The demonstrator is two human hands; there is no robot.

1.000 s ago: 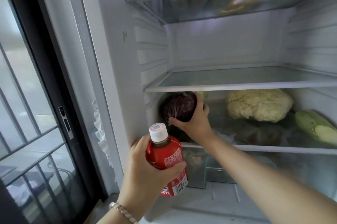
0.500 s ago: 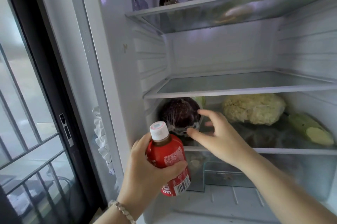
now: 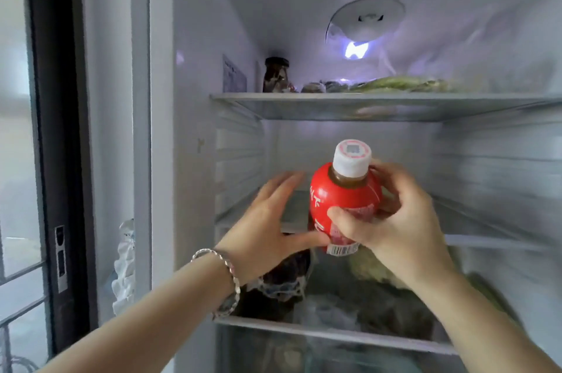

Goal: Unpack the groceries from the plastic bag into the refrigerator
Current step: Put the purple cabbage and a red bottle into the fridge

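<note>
Open refrigerator [image 3: 194, 160] seen from head height, white inside, lit by a small lamp at the back of the top compartment. In the centre, a red-labelled bottle [image 3: 345, 199] with a white cap and dark liquid at the neck, upright, raised in front of the middle shelf [image 3: 486, 240], which looks bare where visible. Right hand [image 3: 392, 220] wrapped around the bottle from the right, thumb pressed across the label near the barcode, fingers curled behind the shoulder: a firm grasp. Left hand [image 3: 267, 220] just beside the bottle on its left, fingers spread and extended toward the shelf, thumb touching the lower label; palm open, not closed around anything. Silver bracelet [image 3: 226, 277] on the left wrist. Above, top shelf [image 3: 304, 99] carrying a dark jar [image 3: 276, 74] at the left and leafy greens [image 3: 398, 84] stretching to the right, blurred. Below the hands, lower shelf [image 3: 334, 334] holding a dark purple cabbage [image 3: 286, 278] partly hidden by the left wrist, and a pale vegetable [image 3: 368, 266] behind the right forearm, too blurred to identify. At far left, a dark door frame [image 3: 57, 129] with glass panes.
</note>
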